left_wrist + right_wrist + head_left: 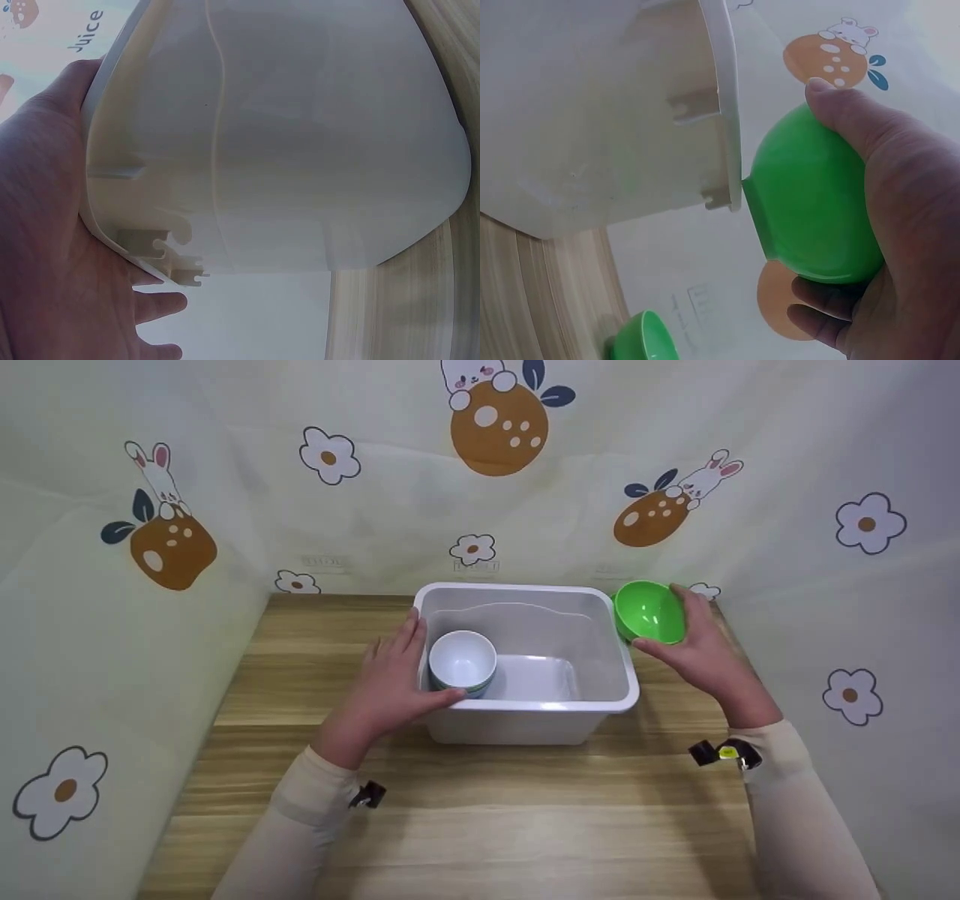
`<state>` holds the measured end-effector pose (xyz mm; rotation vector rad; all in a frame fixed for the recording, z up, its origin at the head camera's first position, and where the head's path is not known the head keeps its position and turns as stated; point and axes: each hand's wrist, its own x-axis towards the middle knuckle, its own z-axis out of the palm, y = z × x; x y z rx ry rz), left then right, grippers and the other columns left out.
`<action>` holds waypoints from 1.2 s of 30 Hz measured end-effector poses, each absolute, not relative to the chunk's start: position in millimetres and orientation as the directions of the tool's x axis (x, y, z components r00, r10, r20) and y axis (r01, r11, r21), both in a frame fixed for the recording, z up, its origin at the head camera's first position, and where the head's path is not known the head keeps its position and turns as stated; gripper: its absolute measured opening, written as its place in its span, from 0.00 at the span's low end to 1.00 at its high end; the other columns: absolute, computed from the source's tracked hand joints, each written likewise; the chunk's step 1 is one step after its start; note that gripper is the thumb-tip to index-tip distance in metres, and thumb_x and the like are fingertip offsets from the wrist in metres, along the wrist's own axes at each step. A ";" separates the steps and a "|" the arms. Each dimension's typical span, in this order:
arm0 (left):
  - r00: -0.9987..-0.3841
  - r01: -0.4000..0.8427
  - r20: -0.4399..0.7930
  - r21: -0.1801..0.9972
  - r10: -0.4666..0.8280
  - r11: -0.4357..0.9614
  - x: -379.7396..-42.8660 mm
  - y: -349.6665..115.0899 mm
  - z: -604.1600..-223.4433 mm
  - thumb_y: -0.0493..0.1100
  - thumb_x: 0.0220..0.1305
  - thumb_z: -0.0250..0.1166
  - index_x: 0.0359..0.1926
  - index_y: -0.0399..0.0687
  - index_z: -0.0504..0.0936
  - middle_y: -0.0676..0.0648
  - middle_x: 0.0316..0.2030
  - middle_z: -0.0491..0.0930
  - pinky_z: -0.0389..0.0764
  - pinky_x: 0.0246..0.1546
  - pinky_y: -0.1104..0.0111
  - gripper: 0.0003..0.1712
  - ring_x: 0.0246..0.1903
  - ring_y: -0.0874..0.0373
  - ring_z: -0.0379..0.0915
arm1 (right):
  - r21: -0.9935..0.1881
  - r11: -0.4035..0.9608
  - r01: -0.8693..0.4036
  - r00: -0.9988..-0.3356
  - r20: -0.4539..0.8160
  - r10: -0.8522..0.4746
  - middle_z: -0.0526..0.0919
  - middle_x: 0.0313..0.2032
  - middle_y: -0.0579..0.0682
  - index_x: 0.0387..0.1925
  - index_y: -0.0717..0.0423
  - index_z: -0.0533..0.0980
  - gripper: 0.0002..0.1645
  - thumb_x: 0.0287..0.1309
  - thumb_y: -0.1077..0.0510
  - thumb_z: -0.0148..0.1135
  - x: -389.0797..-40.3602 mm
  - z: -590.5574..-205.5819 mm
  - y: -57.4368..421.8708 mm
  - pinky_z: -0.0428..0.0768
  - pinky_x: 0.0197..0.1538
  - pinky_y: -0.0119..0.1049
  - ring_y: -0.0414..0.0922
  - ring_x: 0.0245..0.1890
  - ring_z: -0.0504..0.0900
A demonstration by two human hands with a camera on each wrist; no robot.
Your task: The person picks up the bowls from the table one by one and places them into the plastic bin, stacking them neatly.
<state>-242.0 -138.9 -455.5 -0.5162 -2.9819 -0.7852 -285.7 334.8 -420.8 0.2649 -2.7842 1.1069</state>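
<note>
A white plastic tub (pixel 517 720) stands on the table, with a white bowl (pixel 463 660) at its left end inside, on top of other bowls whose edges show below it. My left hand (pixel 386 682) rests on the tub's left front corner, fingers extended along the left rim, thumb across the front rim. My right hand (pixel 709 649) holds a green bowl (pixel 651 613) between thumb and fingers, just outside the tub's right rim. In the right wrist view the held bowl's base is right at the rim, and a second green bowl (pixel 645 339) stands lower on the table.
The wooden table (pixel 510 817) reaches out in front of the tub and to both sides. Pale sheeting (pixel 390 517) printed with rabbits, oranges and flowers walls in the back and both sides, close behind the tub.
</note>
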 end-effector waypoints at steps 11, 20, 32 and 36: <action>-0.942 0.330 0.106 0.470 0.319 0.819 -242.8 -139.0 -455.7 0.88 0.55 0.66 0.89 0.36 0.47 0.38 0.90 0.38 0.39 0.83 0.33 0.82 0.88 0.39 0.38 | -0.682 0.683 -0.262 -0.964 0.211 -0.160 0.63 0.76 0.66 0.87 0.60 0.51 0.70 0.60 0.41 0.85 -288.2 -414.0 325.6 0.75 0.69 0.69 0.66 0.70 0.69; -0.942 0.332 0.113 0.453 0.316 0.827 -243.4 -138.7 -455.7 0.88 0.56 0.66 0.89 0.37 0.47 0.38 0.89 0.39 0.43 0.83 0.34 0.81 0.87 0.40 0.41 | -0.680 0.676 -0.284 -0.959 0.198 -0.204 0.63 0.75 0.66 0.87 0.60 0.51 0.69 0.60 0.43 0.85 -288.3 -407.7 311.7 0.75 0.70 0.67 0.65 0.71 0.68; -0.942 0.333 0.118 0.443 0.314 0.832 -243.8 -138.6 -456.8 0.84 0.58 0.69 0.89 0.35 0.48 0.37 0.89 0.39 0.41 0.83 0.33 0.79 0.87 0.39 0.40 | -0.687 0.649 -0.325 -0.943 0.183 -0.278 0.64 0.77 0.64 0.87 0.59 0.51 0.70 0.60 0.43 0.85 -294.3 -405.2 294.2 0.72 0.74 0.67 0.63 0.75 0.67; -0.943 0.329 0.114 0.442 0.312 0.834 -242.9 -138.4 -455.2 0.86 0.57 0.68 0.89 0.36 0.48 0.38 0.89 0.39 0.40 0.84 0.35 0.80 0.88 0.41 0.39 | -0.706 0.629 -0.325 -0.939 0.164 -0.302 0.63 0.79 0.62 0.88 0.58 0.51 0.70 0.60 0.43 0.85 -295.7 -403.4 288.0 0.69 0.75 0.68 0.63 0.77 0.65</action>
